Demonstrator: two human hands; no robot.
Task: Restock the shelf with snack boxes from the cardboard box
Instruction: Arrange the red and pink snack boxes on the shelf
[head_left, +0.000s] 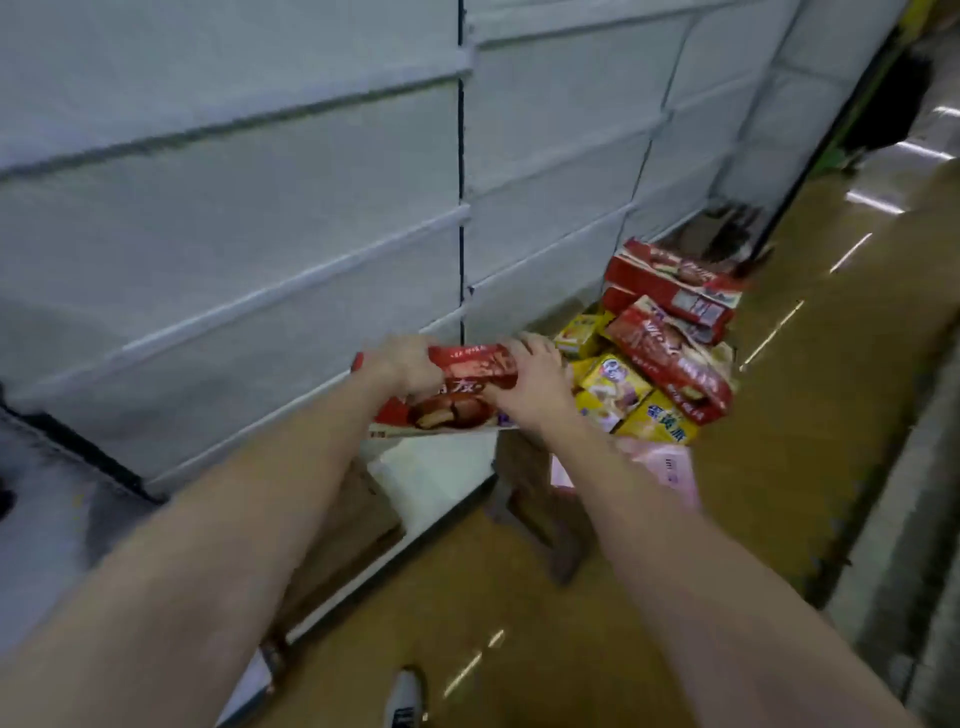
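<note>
White shelving (234, 218) fills the upper left and centre of the frame, its bare tiers running as slanted bands toward the upper right. Just left of centre, the left hand (410, 366) curls over the top left end of a red snack box (457, 395), fingers wrapped on its upper edge. The box sits at mid-frame, in front of the lowest shelf tier, held clear of the floor. Its long axis runs roughly left to right, tilted slightly so the right end sits a little higher; its printed face, showing a chocolate-coated cake, points toward the camera and downward. The right hand (535, 379) clasps the box's right end, fingers bent over the top edge and thumb beneath. Right of the hands, a heap of boxes fills the cardboard box (535, 483) on the floor: 2 large red boxes (675, 291) lie tilted on top, with several yellow boxes (618, 392) jumbled below them. A pink package (675, 467) shows just under the yellow ones. At the bottom centre a white shoe (408, 699) rests on the glossy tan floor (753, 467).
</note>
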